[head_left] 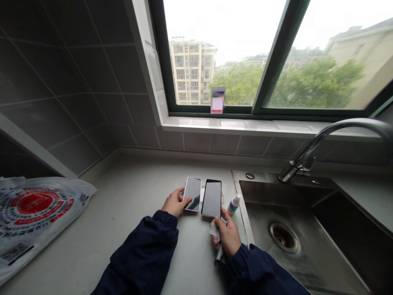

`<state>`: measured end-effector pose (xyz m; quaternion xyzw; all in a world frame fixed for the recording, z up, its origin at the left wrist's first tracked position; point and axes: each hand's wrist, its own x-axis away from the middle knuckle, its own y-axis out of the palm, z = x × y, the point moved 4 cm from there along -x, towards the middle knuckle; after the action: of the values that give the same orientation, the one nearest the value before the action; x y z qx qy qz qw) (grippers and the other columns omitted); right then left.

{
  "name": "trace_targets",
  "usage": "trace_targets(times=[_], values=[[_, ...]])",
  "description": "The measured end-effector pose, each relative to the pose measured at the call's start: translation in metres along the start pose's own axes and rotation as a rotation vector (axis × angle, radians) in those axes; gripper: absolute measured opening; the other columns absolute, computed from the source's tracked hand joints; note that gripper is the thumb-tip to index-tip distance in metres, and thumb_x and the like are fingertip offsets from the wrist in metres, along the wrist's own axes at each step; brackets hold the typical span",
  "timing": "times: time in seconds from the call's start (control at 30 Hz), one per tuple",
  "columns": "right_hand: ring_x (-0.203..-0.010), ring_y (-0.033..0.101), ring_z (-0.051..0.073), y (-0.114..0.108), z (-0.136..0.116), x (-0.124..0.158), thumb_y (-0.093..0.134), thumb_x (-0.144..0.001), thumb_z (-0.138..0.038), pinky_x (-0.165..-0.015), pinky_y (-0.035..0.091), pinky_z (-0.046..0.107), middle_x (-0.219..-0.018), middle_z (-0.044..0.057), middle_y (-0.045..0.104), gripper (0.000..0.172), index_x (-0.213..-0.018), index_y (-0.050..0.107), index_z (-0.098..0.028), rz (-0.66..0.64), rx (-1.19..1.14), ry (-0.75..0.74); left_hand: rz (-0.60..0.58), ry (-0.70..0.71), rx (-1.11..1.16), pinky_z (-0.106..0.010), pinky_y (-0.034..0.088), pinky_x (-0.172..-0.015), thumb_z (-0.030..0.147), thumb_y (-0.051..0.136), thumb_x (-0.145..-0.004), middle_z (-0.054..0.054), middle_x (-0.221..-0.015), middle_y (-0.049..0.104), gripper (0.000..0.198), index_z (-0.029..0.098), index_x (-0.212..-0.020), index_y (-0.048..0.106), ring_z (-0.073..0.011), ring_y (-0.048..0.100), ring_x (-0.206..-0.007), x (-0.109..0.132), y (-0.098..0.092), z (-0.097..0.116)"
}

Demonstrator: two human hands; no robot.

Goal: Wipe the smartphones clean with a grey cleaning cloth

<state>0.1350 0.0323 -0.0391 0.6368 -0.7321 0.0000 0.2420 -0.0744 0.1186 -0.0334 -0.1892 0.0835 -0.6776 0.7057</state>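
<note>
Two phones lie face up side by side on the grey counter. The white-edged phone is on the left, and my left hand grips its left edge with curled fingers. The black phone lies to its right. My right hand sits just below that phone's near end, closed round a crumpled white cloth. A small white bottle with a blue label lies right of the black phone, beside the sink rim.
A steel sink with a drain fills the right side, with a curved tap over it. A white plastic bag with red print lies at the left. Tiled walls and a window ledge stand behind.
</note>
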Motion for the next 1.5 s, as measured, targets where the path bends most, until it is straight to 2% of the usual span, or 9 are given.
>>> trace_targets(times=[0.23, 0.53, 0.73, 0.83, 0.93, 1.03, 1.23, 1.37, 1.5], values=[[-0.028, 0.048, 0.012, 0.001, 0.003, 0.004, 0.074, -0.067, -0.053, -0.023, 0.035, 0.021, -0.065, -0.006, 0.063, 0.108, -0.149, 0.012, -0.022, 0.0, -0.032, 0.039, -0.153, -0.156, 0.248, -0.02, 0.034, -0.034, 0.047, 0.069, -0.076, 0.001, -0.068, 0.067, 0.044, 0.021, -0.104, 0.048, -0.0121, 0.054, -0.034, 0.0, 0.0, 0.0], [-0.031, 0.05, 0.011, -0.005, 0.001, 0.02, 0.074, -0.074, -0.052, -0.027, 0.037, 0.019, -0.064, -0.003, 0.064, 0.086, -0.143, 0.032, -0.021, -0.021, -0.052, -0.022, -0.154, -0.158, 0.603, -0.038, 0.06, -0.062, 0.039, 0.07, -0.077, -0.009, -0.097, 0.072, 0.052, 0.024, -0.117, 0.04, -0.0259, 0.073, -0.08, 0.019, 0.002, 0.02], [-0.061, 0.069, 0.019, -0.001, 0.004, 0.016, 0.076, -0.073, -0.057, -0.059, 0.057, 0.031, -0.079, 0.008, 0.072, 0.069, -0.122, 0.059, -0.011, -0.085, -0.115, -0.089, -0.398, -0.198, 0.886, -0.032, 0.052, -0.046, 0.028, 0.063, -0.073, -0.017, -0.09, 0.074, 0.049, 0.013, -0.117, 0.049, -0.0289, 0.071, -0.061, 0.052, 0.028, 0.028], [-0.077, 0.072, 0.023, 0.001, 0.0, 0.018, 0.072, -0.078, -0.06, -0.073, 0.057, 0.036, -0.091, 0.012, 0.074, 0.068, -0.124, 0.06, -0.012, -0.141, -0.084, -0.106, -0.589, -0.278, 0.985, -0.037, 0.053, -0.046, 0.026, 0.06, -0.065, -0.02, -0.095, 0.074, 0.045, 0.008, -0.107, 0.061, -0.032, 0.071, -0.066, 0.06, 0.036, 0.02], [-0.096, 0.07, 0.027, 0.0, -0.009, 0.022, 0.063, -0.085, -0.062, -0.093, 0.051, 0.043, -0.103, 0.014, 0.074, 0.063, -0.125, 0.062, -0.014, -0.146, 0.022, -0.172, -0.745, -0.415, 1.024, -0.034, 0.053, -0.048, 0.028, 0.055, -0.068, -0.021, -0.092, 0.075, 0.041, 0.003, -0.096, 0.07, -0.0269, 0.07, -0.064, 0.063, 0.038, 0.011], [-0.112, 0.064, 0.028, -0.001, -0.017, 0.025, 0.057, -0.089, -0.061, -0.107, 0.04, 0.047, -0.114, 0.014, 0.071, 0.058, -0.125, 0.065, -0.016, -0.136, 0.133, -0.255, -0.744, -0.381, 1.084, -0.034, 0.054, -0.057, 0.026, 0.054, -0.067, -0.019, -0.09, 0.076, 0.039, 0.002, -0.092, 0.073, -0.0251, 0.07, -0.065, 0.064, 0.037, 0.01], [-0.12, 0.058, 0.027, -0.002, -0.027, 0.027, 0.051, -0.096, -0.054, -0.109, 0.041, 0.045, -0.125, 0.011, 0.065, 0.047, -0.126, 0.066, -0.022, -0.162, 0.251, -0.406, -0.887, -0.286, 1.21, -0.042, 0.05, -0.088, 0.022, 0.053, -0.058, -0.017, -0.092, 0.073, 0.047, 0.002, -0.096, 0.072, -0.0286, 0.068, -0.09, 0.078, 0.05, 0.03], [-0.125, 0.055, 0.026, -0.001, -0.032, 0.027, 0.049, -0.098, -0.05, -0.112, 0.038, 0.044, -0.13, 0.01, 0.063, 0.042, -0.124, 0.067, -0.023, -0.199, 0.275, -0.453, -0.886, -0.243, 1.207, -0.043, 0.049, -0.085, 0.023, 0.054, -0.06, -0.015, -0.082, 0.068, 0.04, 0.003, -0.09, 0.071, -0.0224, 0.065, -0.076, 0.083, 0.056, 0.033], [-0.13, 0.05, 0.028, 0.001, -0.035, 0.027, 0.05, -0.096, -0.053, -0.114, 0.034, 0.048, -0.137, 0.01, 0.058, 0.044, -0.126, 0.066, -0.024, -0.252, 0.187, -0.416, -0.83, -0.171, 1.136, -0.045, 0.05, -0.075, 0.024, 0.05, -0.068, -0.014, -0.089, 0.07, 0.049, 0.009, -0.112, 0.065, -0.0254, 0.066, -0.073, 0.082, 0.057, 0.025]])
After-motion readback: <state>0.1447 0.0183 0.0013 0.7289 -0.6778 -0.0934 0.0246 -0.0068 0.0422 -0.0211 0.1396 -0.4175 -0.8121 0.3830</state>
